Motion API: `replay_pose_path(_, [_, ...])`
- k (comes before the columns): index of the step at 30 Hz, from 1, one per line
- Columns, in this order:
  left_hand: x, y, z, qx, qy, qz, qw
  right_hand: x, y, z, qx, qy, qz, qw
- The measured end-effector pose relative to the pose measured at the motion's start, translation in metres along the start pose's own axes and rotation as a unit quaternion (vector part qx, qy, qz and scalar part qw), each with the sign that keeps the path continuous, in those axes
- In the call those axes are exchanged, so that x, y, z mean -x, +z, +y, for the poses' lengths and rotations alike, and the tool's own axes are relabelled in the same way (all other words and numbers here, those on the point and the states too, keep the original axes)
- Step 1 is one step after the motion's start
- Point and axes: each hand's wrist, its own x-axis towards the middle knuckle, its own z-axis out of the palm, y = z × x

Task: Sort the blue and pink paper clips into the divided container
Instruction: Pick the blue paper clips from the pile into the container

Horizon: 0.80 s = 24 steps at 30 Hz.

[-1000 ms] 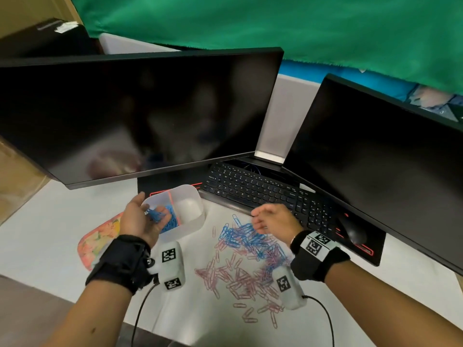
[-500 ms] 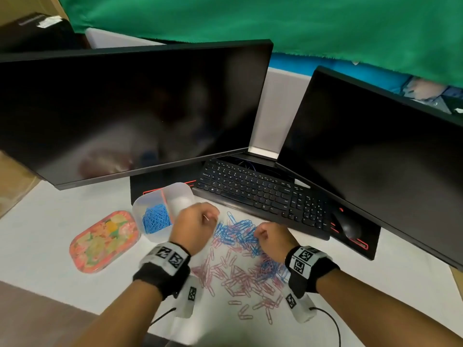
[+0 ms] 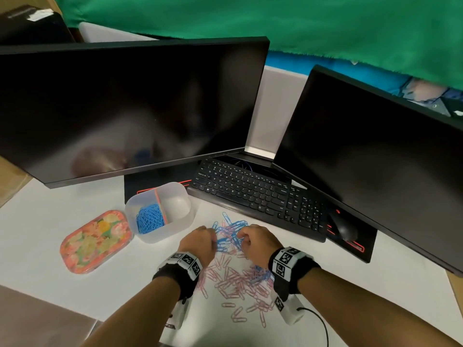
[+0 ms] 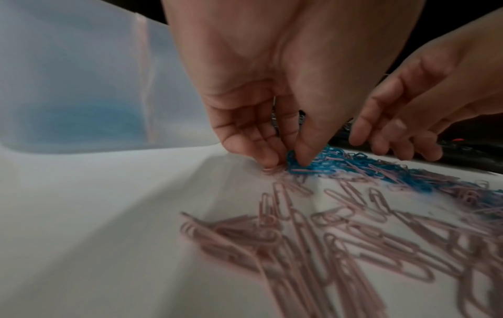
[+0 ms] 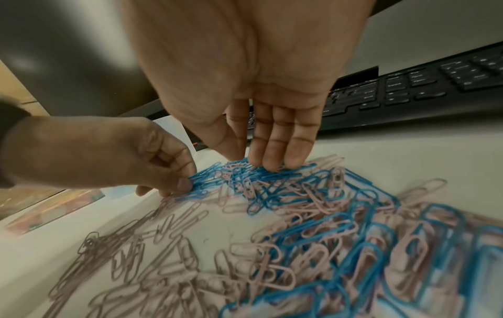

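My left hand pinches blue paper clips at the heap's left edge, thumb against curled fingers. My right hand rests near-straight fingertips on the heap's far side, holding nothing. Pink paper clips lie nearer me. Divided container just left: blue clips in its left compartment. Keyboard legends too blurred to read.

White desk under dim light. Two dark monitors, left and right, angled together above a black keyboard. Green cloth hung behind. Grey partition panel between.
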Motion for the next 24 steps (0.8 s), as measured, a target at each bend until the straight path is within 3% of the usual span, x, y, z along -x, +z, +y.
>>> replay_pose_path(7, [0.005, -0.004, -0.015, 0.143, -0.029, 0.024, 0.989, -0.009, 0.008, -0.011, 0.007, -0.032, 0.008, 0.999])
replay_pose_path(12, [0.012, -0.01, -0.028, 0.294, -0.054, 0.051, 0.953, -0.016, 0.019, -0.023, 0.018, -0.048, -0.002, 0.999])
replay_pose_path(14, [0.014, -0.013, -0.031, 0.366, -0.068, 0.04, 0.927, -0.018, 0.023, -0.028, 0.054, -0.06, -0.007, 0.997])
replay_pose_path(17, [0.019, -0.018, -0.032, 0.512, -0.103, 0.032, 0.852, -0.022, 0.03, -0.035, 0.127, -0.086, -0.004, 0.988])
replay_pose_path(24, [0.027, -0.02, -0.038, 0.62, -0.117, 0.011, 0.776, -0.028, 0.034, -0.04, 0.187, -0.073, -0.012, 0.98])
